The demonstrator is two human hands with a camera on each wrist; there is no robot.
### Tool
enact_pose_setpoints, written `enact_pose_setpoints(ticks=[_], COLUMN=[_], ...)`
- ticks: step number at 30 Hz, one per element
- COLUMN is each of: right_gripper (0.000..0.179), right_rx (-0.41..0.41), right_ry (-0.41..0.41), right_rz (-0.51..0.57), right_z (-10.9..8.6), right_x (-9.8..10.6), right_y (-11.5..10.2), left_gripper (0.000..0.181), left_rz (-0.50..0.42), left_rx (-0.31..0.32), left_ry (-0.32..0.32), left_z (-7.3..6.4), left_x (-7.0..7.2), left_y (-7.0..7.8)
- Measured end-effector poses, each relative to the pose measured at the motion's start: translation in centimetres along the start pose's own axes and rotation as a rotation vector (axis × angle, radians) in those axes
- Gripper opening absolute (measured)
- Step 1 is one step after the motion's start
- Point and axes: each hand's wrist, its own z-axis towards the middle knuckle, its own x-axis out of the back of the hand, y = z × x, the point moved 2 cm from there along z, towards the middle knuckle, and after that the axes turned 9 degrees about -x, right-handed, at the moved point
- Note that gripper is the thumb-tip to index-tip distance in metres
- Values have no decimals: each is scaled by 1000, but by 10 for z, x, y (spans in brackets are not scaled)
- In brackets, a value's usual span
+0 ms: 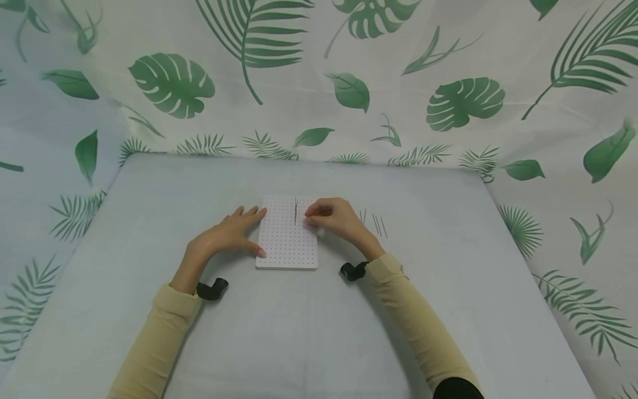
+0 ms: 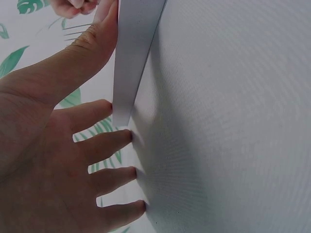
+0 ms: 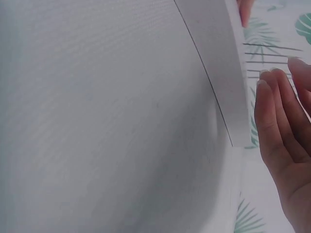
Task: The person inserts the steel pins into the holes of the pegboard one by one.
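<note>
A white pegboard (image 1: 284, 238) with rows of small holes lies on the table. Several thin dark sticks (image 1: 296, 210) stand upright in one line on it; the right wrist view shows the upright sticks (image 3: 272, 62) side-on. My left hand (image 1: 226, 233) is spread along the board's left edge, thumb on the near corner, fingers straight. In the left wrist view its thumb (image 2: 92, 43) lies against the board's side. My right hand (image 1: 339, 220) is over the board's right edge, thumb and fingertips bent close together near the sticks. I cannot tell whether a stick is between them.
More thin dark sticks (image 1: 380, 225) lie on the white-covered table (image 1: 279, 332) right of the board, close by the right hand. Black wrist cameras (image 1: 213, 289) are strapped at both wrists. A leaf-patterned cloth (image 1: 299, 83) hangs behind the table.
</note>
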Motion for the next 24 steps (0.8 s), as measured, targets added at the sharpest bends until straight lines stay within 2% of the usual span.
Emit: enact_pose_setpoints(ticks=[6,12,24], right_gripper=[12,17,20], right_rx=[9,-23,-67], right_ry=[18,40,95], right_rz=[37,46,60], right_z=[-12,-23,-33], right_x=[7,15,35], right_y=[7,13,31], left_gripper=[107,107,106], left_rz=[-3,-3,-3], left_rx=[-3,5,-2], left_ry=[1,3,0], left_z=[0,0,0], left_x=[0,0,0], left_y=[2,1,0])
